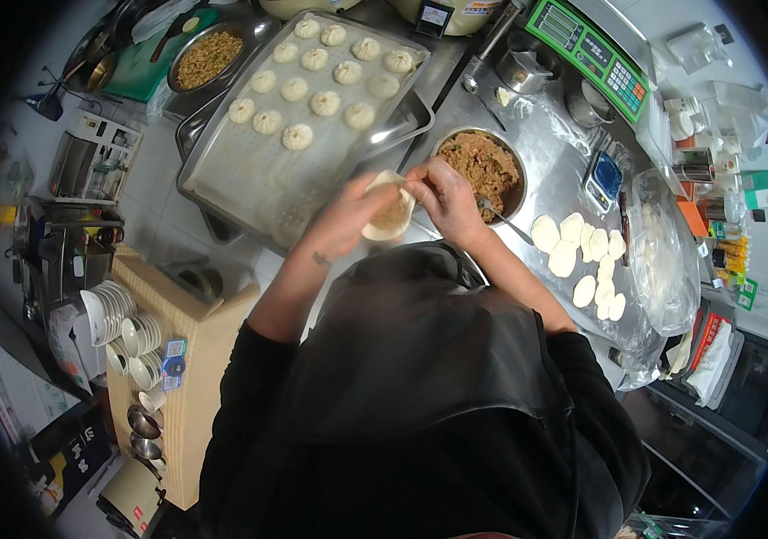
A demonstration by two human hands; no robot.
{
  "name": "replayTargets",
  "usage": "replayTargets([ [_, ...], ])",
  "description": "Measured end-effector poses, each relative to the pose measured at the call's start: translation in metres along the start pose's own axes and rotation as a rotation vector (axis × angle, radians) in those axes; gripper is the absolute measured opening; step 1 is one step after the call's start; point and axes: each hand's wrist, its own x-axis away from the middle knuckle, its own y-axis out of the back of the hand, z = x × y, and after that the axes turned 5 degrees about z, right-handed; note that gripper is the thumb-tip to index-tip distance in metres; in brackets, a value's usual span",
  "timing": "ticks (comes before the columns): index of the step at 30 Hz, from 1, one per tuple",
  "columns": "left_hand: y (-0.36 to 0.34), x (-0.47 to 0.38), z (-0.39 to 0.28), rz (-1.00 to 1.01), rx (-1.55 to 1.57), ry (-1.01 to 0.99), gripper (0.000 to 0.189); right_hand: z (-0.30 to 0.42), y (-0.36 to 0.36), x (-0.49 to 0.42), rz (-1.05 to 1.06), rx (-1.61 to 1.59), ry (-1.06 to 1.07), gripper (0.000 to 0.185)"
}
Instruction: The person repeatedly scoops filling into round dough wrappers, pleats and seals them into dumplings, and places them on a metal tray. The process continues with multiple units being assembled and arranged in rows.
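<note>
A round dough wrapper [378, 228] with meat filling on it rests in my left hand [351, 214], whose fingers blur over the filling. My right hand [448, 197] pinches the wrapper's upper right edge between thumb and fingertips. Beside that hand stands a steel bowl of minced meat filling [481, 158], a spoon [505, 219] stuck in it. Beyond my left hand lies a lined metal tray [235, 172] bearing several pleated buns [325, 103] in rows. Several flat dough wrappers [562, 259] are spread on the steel table to the right.
A small digital scale [603, 182] and a plastic-covered dough mass [657, 252] lie at the right. A green price scale [589, 57] stands at the back. Another bowl of filling [210, 60] sits far left. Stacked bowls [141, 333] line a counter [192, 377] to my left.
</note>
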Motion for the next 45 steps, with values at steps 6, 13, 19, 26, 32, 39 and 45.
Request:
replayTargets([
  [6,0.004,-0.007,-0.009,0.091,-0.171,0.002,0.029,-0.002,0.008,-0.007,0.143,-0.038,-0.010,0.014],
  [13,-0.001,-0.004,-0.018,0.055,-0.080,0.037,0.031,-0.006,0.019,-0.004,0.056,0.057,0.047,0.015],
  [19,0.000,-0.025,-0.021,0.150,-0.293,0.096,0.030,-0.009,0.024,-0.001,-0.007,0.159,0.144,0.015],
  [26,0.003,-0.035,-0.029,0.248,-0.388,0.061,0.033,-0.016,0.026,-0.009,-0.006,0.083,0.133,0.014],
  [32,-0.001,-0.035,-0.030,0.123,-0.199,-0.059,0.037,-0.015,0.037,-0.015,-0.025,0.146,0.175,0.015],
  [39,-0.012,-0.046,-0.031,0.130,-0.354,-0.063,0.033,-0.018,0.046,-0.024,0.010,0.186,0.252,0.016],
  [45,-0.026,-0.052,-0.050,0.165,-0.671,0.030,0.034,-0.022,0.057,-0.018,0.049,-0.005,0.049,0.013],
])
